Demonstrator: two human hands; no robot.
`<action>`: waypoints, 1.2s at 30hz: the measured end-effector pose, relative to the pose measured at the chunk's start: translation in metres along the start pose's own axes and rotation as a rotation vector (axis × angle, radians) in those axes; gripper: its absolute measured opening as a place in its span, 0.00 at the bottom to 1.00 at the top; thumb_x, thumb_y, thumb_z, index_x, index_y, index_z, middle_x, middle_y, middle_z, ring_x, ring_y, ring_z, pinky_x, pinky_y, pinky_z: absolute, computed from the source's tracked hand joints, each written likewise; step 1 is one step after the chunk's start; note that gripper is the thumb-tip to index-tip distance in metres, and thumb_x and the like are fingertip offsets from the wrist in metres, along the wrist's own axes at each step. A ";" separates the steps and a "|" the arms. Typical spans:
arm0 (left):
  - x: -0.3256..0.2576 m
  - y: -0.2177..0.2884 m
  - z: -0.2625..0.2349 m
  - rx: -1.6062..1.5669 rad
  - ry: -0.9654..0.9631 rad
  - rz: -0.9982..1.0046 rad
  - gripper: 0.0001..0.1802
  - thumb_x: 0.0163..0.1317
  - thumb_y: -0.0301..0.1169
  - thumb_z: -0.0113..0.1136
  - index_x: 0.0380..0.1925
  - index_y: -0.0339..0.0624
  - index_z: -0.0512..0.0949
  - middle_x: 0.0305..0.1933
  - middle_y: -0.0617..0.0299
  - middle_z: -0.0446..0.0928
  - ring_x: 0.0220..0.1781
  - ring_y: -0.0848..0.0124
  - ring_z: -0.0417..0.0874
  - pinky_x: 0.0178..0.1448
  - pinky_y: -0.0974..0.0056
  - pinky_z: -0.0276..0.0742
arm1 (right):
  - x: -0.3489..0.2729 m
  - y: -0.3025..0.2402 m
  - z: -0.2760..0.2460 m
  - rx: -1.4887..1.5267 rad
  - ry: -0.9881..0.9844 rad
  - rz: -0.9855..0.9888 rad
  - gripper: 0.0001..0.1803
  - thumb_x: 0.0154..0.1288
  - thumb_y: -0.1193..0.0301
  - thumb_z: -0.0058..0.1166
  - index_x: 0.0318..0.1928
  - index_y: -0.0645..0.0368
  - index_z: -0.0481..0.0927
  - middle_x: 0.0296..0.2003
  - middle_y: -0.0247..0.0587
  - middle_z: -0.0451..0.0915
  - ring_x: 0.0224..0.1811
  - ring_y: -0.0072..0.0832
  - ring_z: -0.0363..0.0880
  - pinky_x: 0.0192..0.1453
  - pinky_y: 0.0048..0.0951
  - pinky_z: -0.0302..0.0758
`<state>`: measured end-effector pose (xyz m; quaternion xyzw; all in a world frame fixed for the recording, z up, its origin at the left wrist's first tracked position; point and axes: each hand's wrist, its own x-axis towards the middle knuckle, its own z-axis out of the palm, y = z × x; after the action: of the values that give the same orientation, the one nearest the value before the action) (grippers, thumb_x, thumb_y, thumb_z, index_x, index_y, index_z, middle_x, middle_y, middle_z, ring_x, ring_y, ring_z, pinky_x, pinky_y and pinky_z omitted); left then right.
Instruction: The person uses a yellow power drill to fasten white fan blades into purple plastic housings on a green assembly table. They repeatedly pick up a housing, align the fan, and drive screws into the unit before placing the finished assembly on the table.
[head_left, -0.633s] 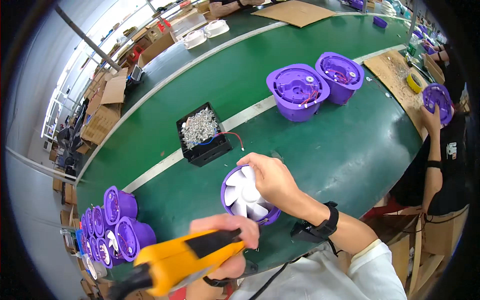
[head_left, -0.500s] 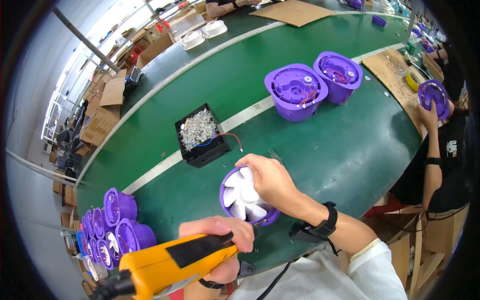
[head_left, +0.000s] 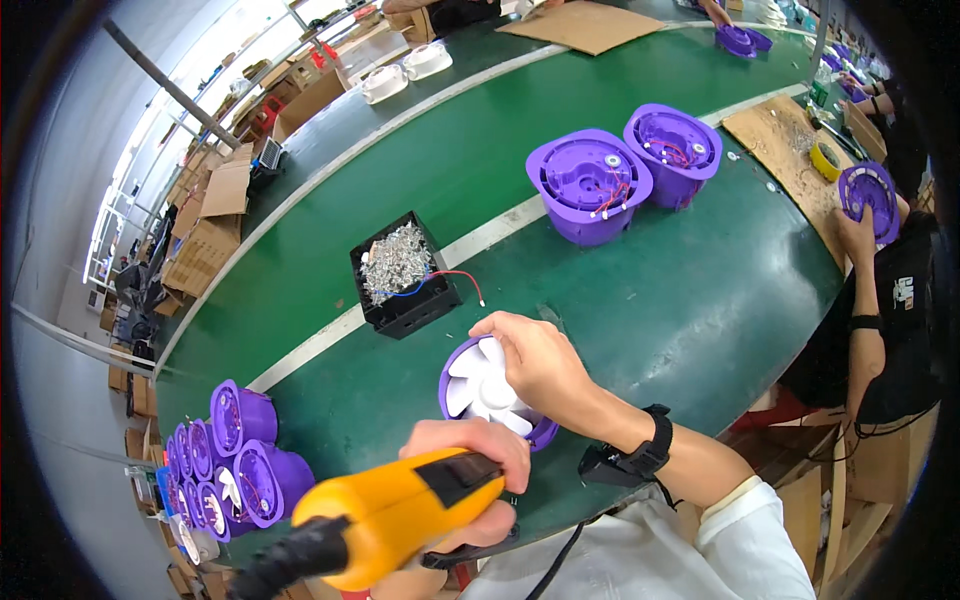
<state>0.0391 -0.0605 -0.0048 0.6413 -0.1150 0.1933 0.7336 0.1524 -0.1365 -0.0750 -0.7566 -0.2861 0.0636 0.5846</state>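
dark green tabletop point(head_left: 700, 290), glossy, scuffed; pale strip point(head_left: 312, 352), brighter green band point(head_left: 440, 155) beyond. near edge: purple housing point(head_left: 546, 437) with white fan point(head_left: 487, 388), right hand point(head_left: 548, 362) grasping its far rim. left hand point(head_left: 478, 442) wrapped around yellow power tool point(head_left: 385, 515), close beside. black bin point(head_left: 415, 318) of metal bits point(head_left: 398, 260) just past. purple housings clustered left point(head_left: 285, 485). room: cardboard boxes point(head_left: 195, 258) far left; co-worker's hand point(head_left: 856, 235) right, holding purple part point(head_left: 880, 205).

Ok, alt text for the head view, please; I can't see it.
Left hand grips a yellow tool; right hand is on a purple housing with a white fan inside, on a green table. Beyond it sits a black box of small metal parts; other purple housings are at left and upper right.
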 end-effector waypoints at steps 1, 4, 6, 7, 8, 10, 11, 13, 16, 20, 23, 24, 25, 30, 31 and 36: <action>-0.001 -0.002 -0.001 -0.010 -0.018 -0.005 0.32 0.54 0.58 0.61 0.38 0.44 0.60 0.18 0.61 0.67 0.14 0.69 0.70 0.20 0.65 0.68 | 0.000 -0.001 0.000 -0.007 -0.010 0.004 0.11 0.63 0.78 0.40 0.41 0.63 0.77 0.32 0.54 0.79 0.34 0.50 0.78 0.38 0.41 0.73; 0.002 0.002 0.004 0.016 -0.001 -0.037 0.31 0.54 0.56 0.61 0.38 0.43 0.61 0.18 0.62 0.67 0.15 0.70 0.70 0.20 0.66 0.67 | 0.000 -0.001 -0.001 0.002 0.004 0.000 0.11 0.63 0.78 0.40 0.41 0.63 0.78 0.32 0.54 0.79 0.34 0.50 0.78 0.38 0.41 0.73; 0.002 0.004 0.004 0.024 0.015 -0.037 0.30 0.55 0.55 0.62 0.39 0.43 0.61 0.18 0.62 0.67 0.15 0.70 0.70 0.20 0.66 0.67 | 0.000 0.003 0.003 0.002 0.026 -0.031 0.11 0.63 0.78 0.41 0.41 0.63 0.78 0.32 0.54 0.79 0.34 0.49 0.78 0.38 0.41 0.73; 0.001 0.006 0.004 0.018 0.033 -0.028 0.30 0.55 0.56 0.61 0.39 0.43 0.62 0.18 0.62 0.67 0.15 0.70 0.70 0.20 0.65 0.67 | 0.000 0.003 0.004 0.002 0.039 -0.053 0.11 0.63 0.78 0.41 0.41 0.63 0.78 0.31 0.54 0.79 0.34 0.49 0.78 0.38 0.41 0.73; 0.001 0.008 0.004 0.012 0.050 -0.015 0.31 0.55 0.56 0.61 0.40 0.42 0.62 0.17 0.61 0.67 0.15 0.69 0.70 0.20 0.65 0.68 | 0.002 0.000 0.001 -0.013 0.008 -0.008 0.12 0.63 0.78 0.41 0.41 0.63 0.78 0.31 0.53 0.79 0.35 0.49 0.79 0.37 0.41 0.73; -0.001 0.014 0.003 0.001 0.116 0.022 0.31 0.56 0.56 0.60 0.41 0.42 0.62 0.17 0.61 0.68 0.15 0.68 0.70 0.19 0.64 0.68 | 0.001 -0.008 -0.003 -0.029 -0.036 0.047 0.12 0.64 0.78 0.41 0.42 0.63 0.78 0.31 0.52 0.79 0.34 0.47 0.79 0.37 0.39 0.73; -0.005 0.017 0.004 -0.005 0.161 0.039 0.32 0.56 0.57 0.59 0.42 0.41 0.62 0.17 0.61 0.68 0.15 0.68 0.70 0.19 0.64 0.68 | -0.002 -0.010 -0.005 -0.064 -0.070 0.101 0.12 0.64 0.78 0.41 0.43 0.63 0.77 0.32 0.52 0.80 0.34 0.47 0.79 0.39 0.38 0.73; -0.007 0.026 -0.003 0.009 0.229 0.129 0.34 0.58 0.57 0.56 0.46 0.39 0.61 0.19 0.60 0.69 0.14 0.66 0.70 0.18 0.65 0.68 | 0.001 -0.001 -0.001 0.004 -0.049 0.017 0.12 0.66 0.76 0.40 0.44 0.63 0.77 0.34 0.52 0.80 0.36 0.45 0.79 0.42 0.37 0.73; -0.016 0.028 -0.023 0.100 0.264 0.141 0.35 0.58 0.56 0.58 0.49 0.39 0.60 0.19 0.59 0.69 0.14 0.67 0.70 0.18 0.65 0.68 | 0.006 0.005 -0.006 0.038 -0.097 -0.003 0.12 0.67 0.73 0.41 0.46 0.62 0.76 0.38 0.54 0.80 0.42 0.47 0.78 0.47 0.39 0.73; -0.026 0.007 -0.039 0.202 0.343 0.143 0.33 0.58 0.50 0.61 0.49 0.37 0.62 0.19 0.59 0.69 0.15 0.68 0.70 0.19 0.65 0.68 | 0.004 0.001 -0.011 -0.002 -0.186 0.058 0.13 0.68 0.72 0.41 0.46 0.62 0.76 0.39 0.55 0.80 0.45 0.49 0.78 0.49 0.40 0.73; -0.018 -0.009 -0.032 0.134 0.438 0.084 0.33 0.56 0.49 0.65 0.48 0.36 0.63 0.19 0.60 0.70 0.17 0.69 0.71 0.20 0.65 0.69 | 0.002 -0.005 -0.006 -0.060 -0.169 0.033 0.12 0.67 0.73 0.40 0.44 0.63 0.76 0.37 0.56 0.80 0.41 0.52 0.78 0.45 0.43 0.73; -0.018 -0.008 -0.033 0.190 0.439 0.106 0.33 0.55 0.50 0.64 0.48 0.36 0.63 0.18 0.60 0.70 0.16 0.69 0.71 0.20 0.65 0.69 | 0.002 -0.006 -0.006 -0.091 -0.158 0.020 0.12 0.67 0.73 0.40 0.43 0.63 0.76 0.36 0.56 0.79 0.41 0.52 0.77 0.44 0.44 0.73; -0.016 -0.001 -0.032 0.167 0.419 0.130 0.34 0.55 0.51 0.64 0.48 0.36 0.63 0.18 0.61 0.70 0.15 0.69 0.71 0.19 0.65 0.68 | 0.003 -0.007 -0.005 -0.122 -0.146 0.006 0.11 0.67 0.74 0.40 0.43 0.63 0.77 0.36 0.56 0.79 0.40 0.53 0.77 0.43 0.45 0.73; -0.010 0.019 -0.042 0.069 0.382 0.176 0.33 0.58 0.53 0.60 0.48 0.37 0.62 0.17 0.60 0.68 0.13 0.69 0.69 0.17 0.66 0.67 | 0.002 -0.008 -0.005 -0.167 -0.114 0.007 0.10 0.66 0.75 0.41 0.41 0.63 0.77 0.34 0.57 0.79 0.38 0.54 0.77 0.41 0.47 0.72; -0.012 0.015 -0.047 0.099 0.394 0.165 0.33 0.58 0.52 0.60 0.48 0.37 0.62 0.17 0.60 0.68 0.13 0.70 0.69 0.17 0.66 0.67 | 0.002 -0.011 -0.004 -0.159 -0.119 0.024 0.10 0.65 0.75 0.41 0.40 0.62 0.77 0.34 0.57 0.79 0.38 0.54 0.77 0.40 0.47 0.72; -0.005 0.005 -0.048 0.147 0.382 0.273 0.32 0.58 0.52 0.60 0.48 0.38 0.62 0.20 0.62 0.69 0.16 0.70 0.71 0.18 0.66 0.67 | 0.004 -0.012 -0.004 -0.174 -0.129 0.023 0.10 0.65 0.75 0.42 0.41 0.62 0.77 0.33 0.57 0.79 0.38 0.54 0.77 0.40 0.47 0.72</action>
<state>0.0289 -0.0138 -0.0094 0.6234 -0.0453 0.4163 0.6603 0.1531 -0.1355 -0.0617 -0.8019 -0.3188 0.0938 0.4964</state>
